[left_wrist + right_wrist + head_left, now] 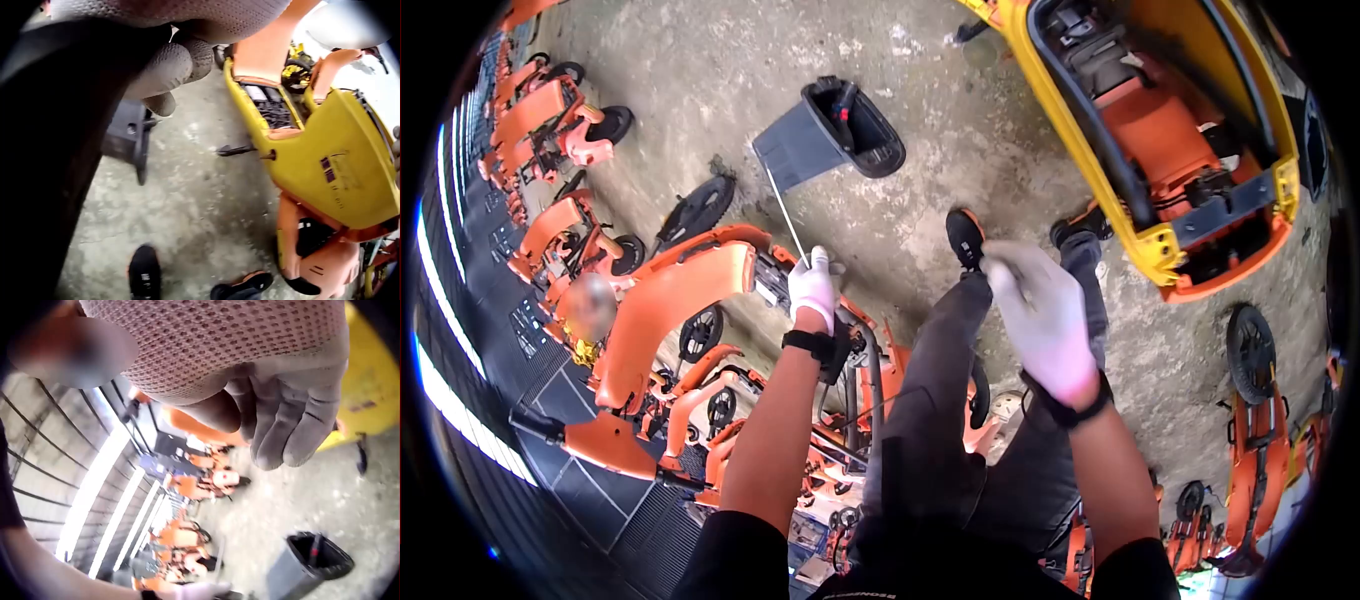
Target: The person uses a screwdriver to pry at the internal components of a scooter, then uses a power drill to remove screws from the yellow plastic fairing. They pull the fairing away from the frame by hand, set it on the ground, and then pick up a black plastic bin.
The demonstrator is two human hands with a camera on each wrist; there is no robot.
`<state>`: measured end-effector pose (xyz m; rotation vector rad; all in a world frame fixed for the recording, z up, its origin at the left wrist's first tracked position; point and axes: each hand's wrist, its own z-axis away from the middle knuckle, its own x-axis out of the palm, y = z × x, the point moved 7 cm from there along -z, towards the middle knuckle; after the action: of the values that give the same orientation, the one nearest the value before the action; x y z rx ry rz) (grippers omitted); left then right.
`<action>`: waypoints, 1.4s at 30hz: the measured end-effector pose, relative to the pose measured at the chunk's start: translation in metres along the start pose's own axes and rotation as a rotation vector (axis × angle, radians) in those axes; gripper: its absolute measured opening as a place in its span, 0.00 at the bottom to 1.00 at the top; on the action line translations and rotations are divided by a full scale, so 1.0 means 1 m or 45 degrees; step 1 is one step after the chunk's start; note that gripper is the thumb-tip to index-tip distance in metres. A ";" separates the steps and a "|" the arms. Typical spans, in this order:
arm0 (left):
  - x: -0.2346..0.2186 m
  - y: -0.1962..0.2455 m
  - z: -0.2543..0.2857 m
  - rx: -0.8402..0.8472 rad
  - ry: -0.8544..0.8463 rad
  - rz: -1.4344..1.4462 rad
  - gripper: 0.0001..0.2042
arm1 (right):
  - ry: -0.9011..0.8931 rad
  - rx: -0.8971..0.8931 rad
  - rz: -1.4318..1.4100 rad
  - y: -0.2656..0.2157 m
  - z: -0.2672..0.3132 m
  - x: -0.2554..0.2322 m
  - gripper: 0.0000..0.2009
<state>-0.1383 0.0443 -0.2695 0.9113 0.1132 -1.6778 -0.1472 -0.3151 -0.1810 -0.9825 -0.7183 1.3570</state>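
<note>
Person wears pale knit gloves on left hand (813,286) and right hand (1045,318), black wrist straps, short black sleeves, dark grey trousers, black shoes (965,236) with orange trim.

Gloved left hand (175,62) is curled up at the top. Just under it there's a dark grey bin (128,137) on the concrete floor (200,206). Right of the bin sits a yellow and orange mower (325,169). Below the bin, two black shoes (145,272).
</note>
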 end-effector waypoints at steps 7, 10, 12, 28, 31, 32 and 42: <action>0.029 -0.085 0.035 0.121 -0.277 -0.317 0.16 | -0.197 0.196 0.237 0.177 -0.151 0.150 0.21; 0.033 -0.139 0.052 -0.207 -0.257 0.108 0.20 | -0.364 0.107 0.193 0.233 -0.230 0.225 0.22; 0.027 -0.171 0.060 -0.299 -0.203 0.223 0.20 | -0.444 0.234 0.048 0.264 -0.271 0.268 0.24; 0.040 -0.251 0.107 -0.624 -0.065 0.573 0.20 | -0.867 0.611 -0.010 0.270 -0.315 0.380 0.14; 0.028 -0.237 0.112 -0.544 -0.070 0.508 0.20 | -0.758 0.486 -0.059 0.284 -0.320 0.350 0.19; 0.026 -0.227 0.111 -0.474 -0.072 0.443 0.20 | -0.758 0.394 0.130 0.279 -0.318 0.331 0.23; 0.005 -0.083 0.078 -0.081 -0.073 0.511 0.19 | -0.624 0.461 -0.229 0.139 -0.130 0.169 0.16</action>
<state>-0.2494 0.0274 -0.2498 0.7782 -0.0535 -1.3181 -0.0762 -0.1765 -0.3823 -0.2887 -0.8609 1.5151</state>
